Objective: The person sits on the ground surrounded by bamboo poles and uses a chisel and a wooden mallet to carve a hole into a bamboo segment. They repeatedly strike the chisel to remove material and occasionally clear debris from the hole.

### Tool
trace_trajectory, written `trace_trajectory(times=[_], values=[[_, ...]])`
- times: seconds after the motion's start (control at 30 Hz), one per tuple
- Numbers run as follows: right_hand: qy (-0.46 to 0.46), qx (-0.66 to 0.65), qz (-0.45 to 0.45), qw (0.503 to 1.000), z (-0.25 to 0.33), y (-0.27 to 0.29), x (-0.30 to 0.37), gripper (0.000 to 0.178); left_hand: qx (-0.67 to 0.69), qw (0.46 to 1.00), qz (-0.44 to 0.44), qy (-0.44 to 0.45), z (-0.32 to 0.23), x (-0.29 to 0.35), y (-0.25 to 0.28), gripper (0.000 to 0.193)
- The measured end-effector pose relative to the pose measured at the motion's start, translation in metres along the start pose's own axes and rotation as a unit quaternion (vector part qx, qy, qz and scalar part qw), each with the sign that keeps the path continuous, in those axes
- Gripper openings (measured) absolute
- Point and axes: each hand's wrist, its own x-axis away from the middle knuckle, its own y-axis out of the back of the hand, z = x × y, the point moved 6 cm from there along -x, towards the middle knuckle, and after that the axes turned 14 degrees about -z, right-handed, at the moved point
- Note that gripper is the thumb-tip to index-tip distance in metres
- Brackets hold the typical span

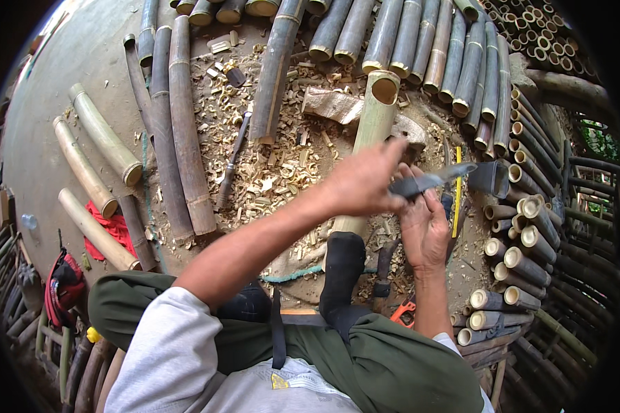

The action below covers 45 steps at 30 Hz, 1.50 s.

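Observation:
A knife (430, 180) with a dark handle and a grey blade lies slantwise at my hands, its tip toward the right. My right hand (424, 230), palm facing me, has its fingers and thumb closed about the handle. My left hand (365, 179) is smeared by motion beside the handle's end; whether it grips the knife I cannot tell. Under my hands runs a pale, peeled bamboo tube (377, 124), its open end away from me. Its far part lies by a wooden block (410, 131). My dark-covered foot (344, 265) is at its near end.
Wood shavings (275, 172) cover the ground. Dark bamboo poles (179, 124) lie at left, more (420, 41) line the far side, and stacked tubes (523, 258) stand at right. A long-handled tool (233, 162) lies among the shavings. An orange-handled saw (404, 312) is near my right leg.

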Motion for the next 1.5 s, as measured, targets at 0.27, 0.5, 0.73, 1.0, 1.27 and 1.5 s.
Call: trace_trajectory(times=[0.27,0.5,0.73,1.0,1.27,1.5], values=[[0.199,0.828,-0.173,0.496,0.023,0.146,0.000,0.080,-0.138,0.979,-0.127,-0.074,0.087,0.014,0.058,0.033],[0.194,0.772,-0.083,0.599,-0.009,0.176,0.005,0.082,-0.204,0.969,-0.126,-0.054,0.118,0.071,0.069,0.039],[0.118,0.574,-0.126,0.801,-0.003,0.200,0.005,0.072,-0.168,0.985,0.024,-0.031,0.119,0.066,0.048,0.029],[-0.095,0.067,-0.097,0.988,0.015,0.140,0.044,0.054,-0.219,0.973,0.070,-0.027,0.139,0.001,0.055,0.077],[-0.056,0.232,-0.039,0.970,0.050,0.057,0.058,0.067,-0.191,0.976,0.054,-0.088,0.145,-0.009,0.049,0.076],[0.023,0.378,-0.013,0.925,0.092,-0.003,0.054,0.088,-0.248,0.962,0.091,-0.075,0.164,-0.004,0.037,0.071]])
